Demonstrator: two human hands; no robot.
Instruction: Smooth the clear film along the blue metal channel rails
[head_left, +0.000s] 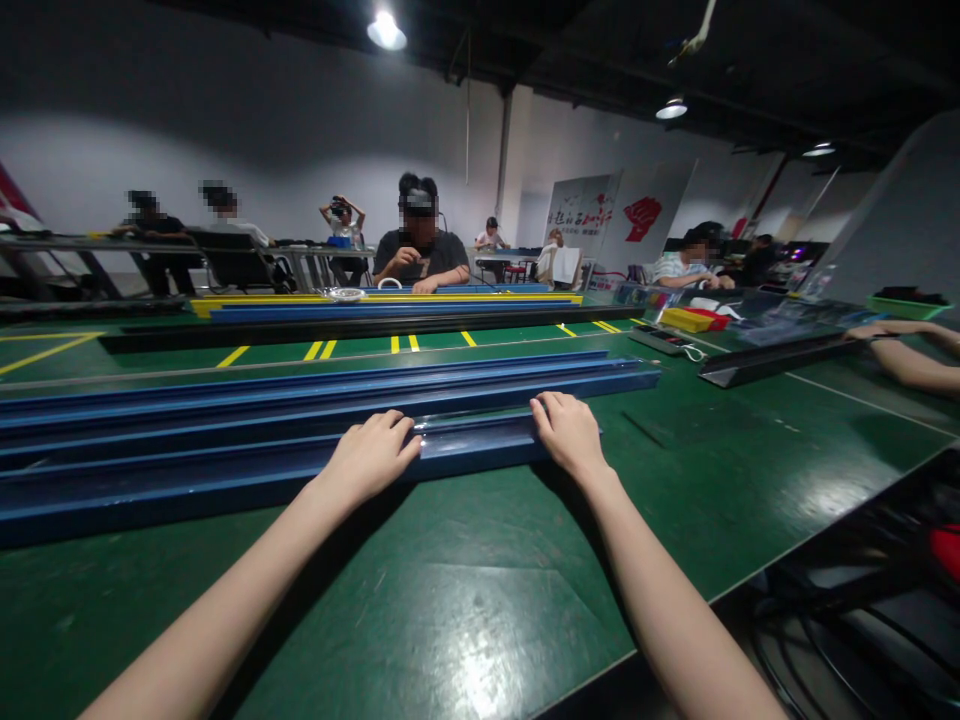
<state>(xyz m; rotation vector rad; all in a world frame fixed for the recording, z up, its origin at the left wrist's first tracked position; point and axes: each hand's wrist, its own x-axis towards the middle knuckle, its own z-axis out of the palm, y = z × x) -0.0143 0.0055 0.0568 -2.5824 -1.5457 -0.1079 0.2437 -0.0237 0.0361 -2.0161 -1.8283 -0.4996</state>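
A long blue U-shaped channel (480, 443) lies nearest me on the green table, with its trough facing up. My left hand (371, 455) is closed over it, fingers across to the far side and thumb toward its middle. Near its right end, my right hand (568, 430) grips it as well, with the fingertips curled at the far edge. The undersides of both hands are hidden. Just beyond, and roughly parallel, another blue channel (262, 415) and a further blue strip (225, 388) extend to the left.
Across the green tabletop (487, 610) lie a black channel (375, 326) and a yellow channel (525, 298). At right, a co-worker's hand (866, 331) touches a dark channel (772, 358). A phone-like device (658, 340) and a yellow tray (684, 319) are nearby. A person (421, 250) sits opposite.
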